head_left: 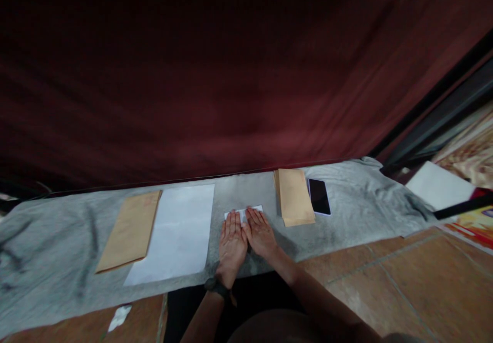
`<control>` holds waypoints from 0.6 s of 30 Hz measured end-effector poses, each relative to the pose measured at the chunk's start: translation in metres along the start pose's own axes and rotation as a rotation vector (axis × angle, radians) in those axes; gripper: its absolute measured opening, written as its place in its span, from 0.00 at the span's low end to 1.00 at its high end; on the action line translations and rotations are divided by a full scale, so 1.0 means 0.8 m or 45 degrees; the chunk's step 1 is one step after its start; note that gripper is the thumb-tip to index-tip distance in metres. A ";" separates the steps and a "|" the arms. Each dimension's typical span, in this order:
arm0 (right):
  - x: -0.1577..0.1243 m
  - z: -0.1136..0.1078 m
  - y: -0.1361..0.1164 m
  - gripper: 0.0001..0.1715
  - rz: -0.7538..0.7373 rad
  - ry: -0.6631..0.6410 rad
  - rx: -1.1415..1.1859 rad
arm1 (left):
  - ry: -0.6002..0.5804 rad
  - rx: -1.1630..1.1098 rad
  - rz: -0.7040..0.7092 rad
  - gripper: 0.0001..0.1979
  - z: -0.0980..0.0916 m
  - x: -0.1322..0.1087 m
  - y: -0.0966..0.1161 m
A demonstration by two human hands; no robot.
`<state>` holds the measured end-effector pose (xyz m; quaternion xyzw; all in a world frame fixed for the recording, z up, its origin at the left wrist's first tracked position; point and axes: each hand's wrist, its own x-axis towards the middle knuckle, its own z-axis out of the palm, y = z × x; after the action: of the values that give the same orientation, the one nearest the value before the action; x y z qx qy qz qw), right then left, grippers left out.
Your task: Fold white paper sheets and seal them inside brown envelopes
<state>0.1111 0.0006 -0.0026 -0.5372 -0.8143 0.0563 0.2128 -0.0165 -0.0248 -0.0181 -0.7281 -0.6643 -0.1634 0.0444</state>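
A small piece of white paper (243,212), apparently folded, lies on the grey cloth with only its far edge showing. My left hand (232,240) rests flat on it, fingers stretched forward. Beside it, my right hand (260,232) also lies flat on the paper, the two hands touching near the thumbs. Most of the paper is hidden under them. To the left are large white sheets of paper (181,230) and a stack of brown envelopes (129,230) overlapping their edge. Smaller brown envelopes (296,196) are stacked to the right.
A phone (319,197) with a dark screen lies right of the small envelopes. The grey cloth (354,204) runs along a dark red curtain (231,101). Brown tiles (385,276) show in front, with a white scrap (119,317) at lower left. A white box-like object (439,188) stands far right.
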 end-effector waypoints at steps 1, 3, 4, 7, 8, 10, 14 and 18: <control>-0.002 0.002 0.002 0.29 0.011 0.013 -0.014 | 0.000 -0.001 -0.027 0.30 -0.002 0.001 -0.002; -0.005 0.005 0.007 0.31 0.035 0.039 -0.050 | 0.006 0.000 -0.080 0.30 -0.005 0.002 -0.006; -0.007 0.006 0.010 0.31 0.047 0.050 -0.069 | 0.009 -0.001 -0.102 0.30 -0.006 0.003 -0.009; -0.012 0.006 0.018 0.32 0.079 0.075 -0.126 | 0.025 -0.013 -0.153 0.30 -0.009 0.002 -0.014; -0.013 0.005 0.021 0.33 0.089 0.081 -0.145 | 0.033 -0.020 -0.162 0.30 -0.009 0.001 -0.015; -0.017 0.002 0.027 0.33 0.108 0.088 -0.179 | 0.051 -0.035 -0.175 0.30 -0.010 -0.001 -0.015; -0.024 -0.004 0.035 0.33 0.116 0.100 -0.216 | 0.091 -0.055 -0.189 0.31 -0.009 -0.002 -0.015; -0.026 -0.004 0.037 0.32 0.105 0.135 -0.207 | 0.160 -0.046 -0.171 0.31 -0.010 -0.002 -0.016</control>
<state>0.1445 -0.0061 -0.0150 -0.5879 -0.7810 -0.0297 0.2086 -0.0304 -0.0268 -0.0129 -0.6709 -0.7044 -0.2233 0.0617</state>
